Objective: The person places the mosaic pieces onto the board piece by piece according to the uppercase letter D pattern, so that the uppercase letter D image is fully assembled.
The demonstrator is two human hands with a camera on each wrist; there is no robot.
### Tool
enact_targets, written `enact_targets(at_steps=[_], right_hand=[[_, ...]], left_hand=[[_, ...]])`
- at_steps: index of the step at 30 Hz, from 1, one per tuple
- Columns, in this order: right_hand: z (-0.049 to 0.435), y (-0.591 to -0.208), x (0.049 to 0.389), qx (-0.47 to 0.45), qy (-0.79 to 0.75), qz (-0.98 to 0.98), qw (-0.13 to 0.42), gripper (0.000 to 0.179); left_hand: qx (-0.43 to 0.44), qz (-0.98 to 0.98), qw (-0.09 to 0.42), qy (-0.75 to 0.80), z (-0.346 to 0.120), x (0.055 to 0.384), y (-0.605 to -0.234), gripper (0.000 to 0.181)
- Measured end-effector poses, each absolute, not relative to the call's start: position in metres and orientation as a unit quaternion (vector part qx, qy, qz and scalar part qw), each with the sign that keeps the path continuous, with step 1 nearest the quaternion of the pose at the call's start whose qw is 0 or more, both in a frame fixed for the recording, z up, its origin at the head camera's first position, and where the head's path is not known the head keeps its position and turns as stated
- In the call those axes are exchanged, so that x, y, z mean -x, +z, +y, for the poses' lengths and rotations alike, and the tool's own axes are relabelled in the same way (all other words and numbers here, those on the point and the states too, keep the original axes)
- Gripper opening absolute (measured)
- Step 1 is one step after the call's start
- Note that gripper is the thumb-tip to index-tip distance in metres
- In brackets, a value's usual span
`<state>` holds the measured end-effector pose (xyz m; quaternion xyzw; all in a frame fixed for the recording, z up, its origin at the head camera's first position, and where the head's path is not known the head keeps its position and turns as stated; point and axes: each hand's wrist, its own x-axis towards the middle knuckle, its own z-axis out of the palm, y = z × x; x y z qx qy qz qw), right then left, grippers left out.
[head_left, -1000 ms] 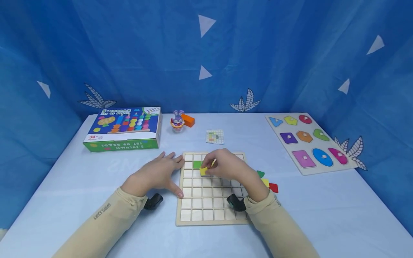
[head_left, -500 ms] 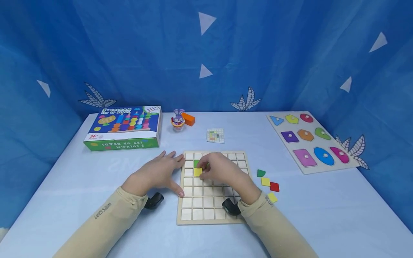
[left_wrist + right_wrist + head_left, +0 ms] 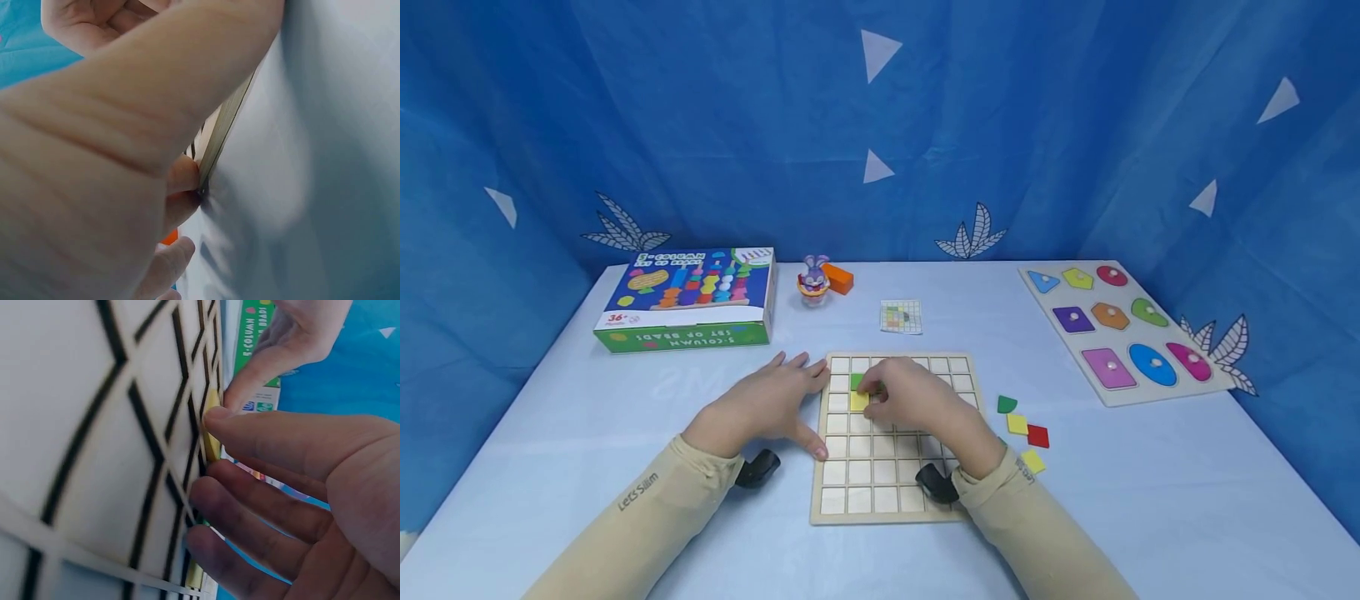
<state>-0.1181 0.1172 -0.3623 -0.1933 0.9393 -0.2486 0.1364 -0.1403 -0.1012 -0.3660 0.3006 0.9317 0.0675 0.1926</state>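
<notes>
A wooden grid board (image 3: pixel 835 497) lies in front of me. My left hand (image 3: pixel 767 408) rests with spread fingers along its left edge, thumb and fingertips touching the rim. Over the upper part of the board, my right hand (image 3: pixel 913 400) pinches a yellow square tile (image 3: pixel 859 401) that sits in a cell of the second column. In the right wrist view the thumb and index finger are at the sides of that yellow tile (image 3: pixel 213 425). Just above it on the board is a green tile (image 3: pixel 856 381), partly hidden by the fingers.
Right of the board lie a green quarter-round tile (image 3: pixel 1007 404), a yellow tile (image 3: pixel 1017 423), a red tile (image 3: pixel 1038 436) and another yellow tile (image 3: pixel 1033 461). Behind stand a pattern card (image 3: pixel 900 317), rabbit toy (image 3: pixel 813 281), orange block (image 3: pixel 838 278), bead-set box (image 3: pixel 688 296) and shape puzzle (image 3: pixel 1123 333).
My right hand has moved left and down with the yellow tile, which now lies in a cell beneath the green tile. The left hand has stayed in place.
</notes>
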Motion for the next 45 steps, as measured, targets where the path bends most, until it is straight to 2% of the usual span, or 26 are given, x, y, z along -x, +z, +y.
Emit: enact_targets(at_steps=[24, 30, 37, 45], right_hand=[[0.142, -0.340, 0.117, 0.182, -0.280, 0.925, 0.183, 0.027], [0.159, -0.331, 0.117, 0.150, -0.284, 0.927, 0.195, 0.031], [0.188, -0.321, 0.117, 0.127, -0.265, 0.927, 0.234, 0.038], [0.227, -0.313, 0.117, 0.108, -0.276, 0.920, 0.254, 0.036]], left_hand=[[-0.306, 0.930, 0.188, 0.073, -0.103, 0.139, -0.367, 0.123], [-0.310, 0.929, 0.185, 0.075, -0.103, 0.138, -0.368, 0.123], [-0.317, 0.929, 0.179, 0.068, -0.103, 0.139, -0.369, 0.123], [-0.321, 0.929, 0.172, 0.072, -0.103, 0.140, -0.370, 0.122]])
